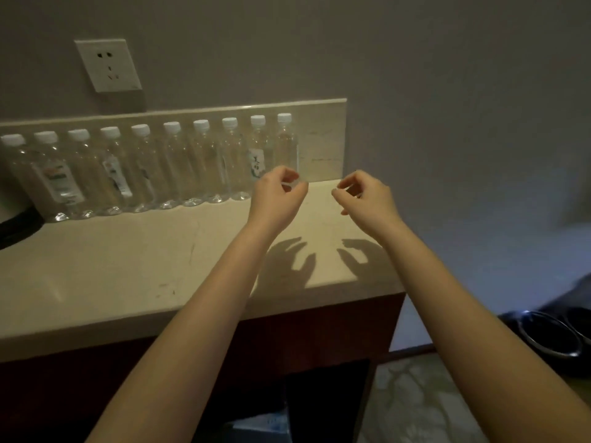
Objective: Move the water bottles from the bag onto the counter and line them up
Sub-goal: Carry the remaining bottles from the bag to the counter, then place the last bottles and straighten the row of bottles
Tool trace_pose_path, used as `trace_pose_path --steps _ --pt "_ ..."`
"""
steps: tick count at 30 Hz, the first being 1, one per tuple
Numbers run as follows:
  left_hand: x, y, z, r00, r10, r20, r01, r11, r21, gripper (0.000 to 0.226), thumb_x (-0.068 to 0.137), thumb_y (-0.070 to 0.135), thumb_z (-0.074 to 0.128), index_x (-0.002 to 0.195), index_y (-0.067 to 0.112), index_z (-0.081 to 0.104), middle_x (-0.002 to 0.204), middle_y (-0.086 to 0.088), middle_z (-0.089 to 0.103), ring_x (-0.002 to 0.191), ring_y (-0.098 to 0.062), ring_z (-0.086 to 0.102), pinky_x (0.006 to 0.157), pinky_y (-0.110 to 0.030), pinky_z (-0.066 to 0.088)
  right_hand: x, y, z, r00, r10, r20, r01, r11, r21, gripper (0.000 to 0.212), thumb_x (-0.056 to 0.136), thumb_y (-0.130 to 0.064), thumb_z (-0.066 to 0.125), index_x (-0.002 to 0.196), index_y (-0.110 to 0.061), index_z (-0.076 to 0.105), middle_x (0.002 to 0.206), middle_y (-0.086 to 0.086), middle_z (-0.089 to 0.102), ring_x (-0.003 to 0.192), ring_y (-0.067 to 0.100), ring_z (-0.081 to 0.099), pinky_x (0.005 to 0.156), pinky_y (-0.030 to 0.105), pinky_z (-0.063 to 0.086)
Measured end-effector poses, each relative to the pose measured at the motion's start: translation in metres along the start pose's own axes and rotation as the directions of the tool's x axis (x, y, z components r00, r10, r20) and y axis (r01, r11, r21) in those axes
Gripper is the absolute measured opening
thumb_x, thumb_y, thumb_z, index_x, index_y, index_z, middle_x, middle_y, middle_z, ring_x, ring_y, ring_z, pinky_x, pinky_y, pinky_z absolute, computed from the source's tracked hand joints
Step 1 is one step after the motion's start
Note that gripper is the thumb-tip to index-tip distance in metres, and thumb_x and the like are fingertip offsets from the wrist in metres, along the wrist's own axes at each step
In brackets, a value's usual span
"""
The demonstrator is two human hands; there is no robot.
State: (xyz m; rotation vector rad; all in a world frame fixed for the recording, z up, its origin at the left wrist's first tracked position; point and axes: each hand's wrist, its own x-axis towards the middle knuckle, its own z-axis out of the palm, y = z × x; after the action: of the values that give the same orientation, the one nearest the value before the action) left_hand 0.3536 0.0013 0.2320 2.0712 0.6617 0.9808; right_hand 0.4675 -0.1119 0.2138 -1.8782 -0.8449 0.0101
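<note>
Several clear water bottles [172,164] with white caps stand upright in a row on the pale counter [128,266], against the backsplash. The rightmost bottle [286,145] is just behind my left hand [278,196]. That hand hovers above the counter with loosely curled fingers and holds nothing. My right hand [364,199] hovers level with it to the right, near the counter's right end, also loosely curled and empty. Both hands cast shadows on the counter. A dark shape [326,401] below the counter's front may be the bag; I cannot tell.
A wall socket [108,65] sits above the bottles at the left. A black object [19,225] lies at the counter's left edge. The counter ends at the right by the wall. Round metal-rimmed containers [550,337] stand on the floor at the right.
</note>
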Motion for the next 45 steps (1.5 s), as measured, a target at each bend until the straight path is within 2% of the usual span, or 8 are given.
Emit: trace_pose_path --steps 11,15,22,27,31,37,42,45 --pt "-0.100 0.066 0.110 0.950 0.207 0.235 -0.170 0.971 -0.165 0.020 0.089 0.018 0.059 0.106 0.009 0.064 0.108 -0.004 0.065 0.089 -0.011 0.059 0.077 -0.024 0.046 -0.116 0.077 -0.143 0.968 0.145 -0.206 -0.158 0.986 -0.044 0.013 0.088 -0.027 0.061 0.100 -0.021 0.057 0.090 -0.003 0.060 0.084 0.026 0.065 0.076 0.045 0.056" --pt "-0.143 0.103 0.184 0.883 0.237 0.406 -0.178 0.968 -0.176 0.021 0.090 0.019 0.059 0.109 0.010 0.063 0.112 -0.002 0.062 0.087 -0.010 0.056 0.074 -0.024 0.044 -0.161 0.130 -0.217 0.939 0.237 -0.250 -0.258 0.964 -0.054 0.015 0.090 -0.026 0.061 0.103 -0.019 0.058 0.089 -0.004 0.060 0.077 0.019 0.066 0.071 0.034 0.054" --pt "-0.249 0.184 0.345 0.724 0.173 0.668 -0.107 0.985 -0.139 0.028 0.092 0.026 0.058 0.116 0.012 0.060 0.107 -0.004 0.059 0.083 -0.015 0.053 0.070 -0.027 0.041 -0.253 0.236 -0.364 0.853 0.432 -0.292 -0.453 0.892 -0.003 0.014 0.085 -0.028 0.065 0.097 -0.025 0.058 0.083 -0.002 0.065 0.071 0.017 0.067 0.074 0.036 0.055" --pt "-0.316 0.235 0.445 0.644 0.153 0.749 -0.090 0.988 -0.125 0.024 0.090 0.022 0.060 0.110 0.010 0.063 0.112 -0.005 0.061 0.093 -0.018 0.057 0.077 -0.027 0.043 -0.313 0.299 -0.457 0.770 0.539 -0.341 -0.572 0.820 0.007 0.016 0.089 -0.027 0.063 0.102 -0.020 0.059 0.081 0.000 0.065 0.067 0.009 0.065 0.069 0.027 0.050" --pt "-0.349 0.273 0.523 0.569 0.152 0.808 -0.092 0.988 -0.121 0.023 0.089 0.023 0.061 0.107 0.010 0.064 0.108 -0.003 0.063 0.093 -0.018 0.058 0.078 -0.027 0.044 -0.345 0.351 -0.524 0.697 0.605 -0.385 -0.649 0.761 0.019 0.016 0.087 -0.032 0.063 0.101 -0.022 0.059 0.081 0.002 0.066 0.081 0.018 0.066 0.075 0.035 0.054" --pt "-0.386 0.326 0.658 0.440 0.202 0.875 -0.118 0.979 -0.166 0.025 0.091 0.027 0.059 0.111 0.014 0.062 0.106 0.003 0.060 0.094 -0.013 0.055 0.077 -0.024 0.041 -0.364 0.435 -0.626 0.616 0.667 -0.419 -0.740 0.673 -0.015 0.016 0.089 -0.034 0.061 0.101 -0.024 0.055 0.094 0.000 0.064 0.087 0.020 0.065 0.076 0.032 0.053" --pt "-0.413 0.369 0.781 0.368 0.161 0.916 -0.034 0.987 -0.160 0.023 0.091 0.026 0.059 0.110 0.013 0.062 0.104 0.002 0.059 0.094 -0.014 0.055 0.076 -0.026 0.044 -0.359 0.511 -0.711 0.539 0.710 -0.453 -0.796 0.606 0.002 0.022 0.092 -0.029 0.058 0.111 -0.019 0.056 0.094 -0.001 0.064 0.085 0.018 0.065 0.059 0.022 0.045" --pt "-0.434 0.394 0.844 0.347 0.123 0.930 0.001 0.991 -0.131 0.023 0.090 0.026 0.059 0.108 0.013 0.062 0.105 0.001 0.059 0.097 -0.015 0.056 0.076 -0.026 0.045 -0.357 0.553 -0.759 0.511 0.741 -0.436 -0.830 0.557 -0.027 0.026 0.092 -0.028 0.057 0.114 -0.015 0.056 0.095 0.001 0.064 0.082 0.018 0.065 0.060 0.024 0.045"
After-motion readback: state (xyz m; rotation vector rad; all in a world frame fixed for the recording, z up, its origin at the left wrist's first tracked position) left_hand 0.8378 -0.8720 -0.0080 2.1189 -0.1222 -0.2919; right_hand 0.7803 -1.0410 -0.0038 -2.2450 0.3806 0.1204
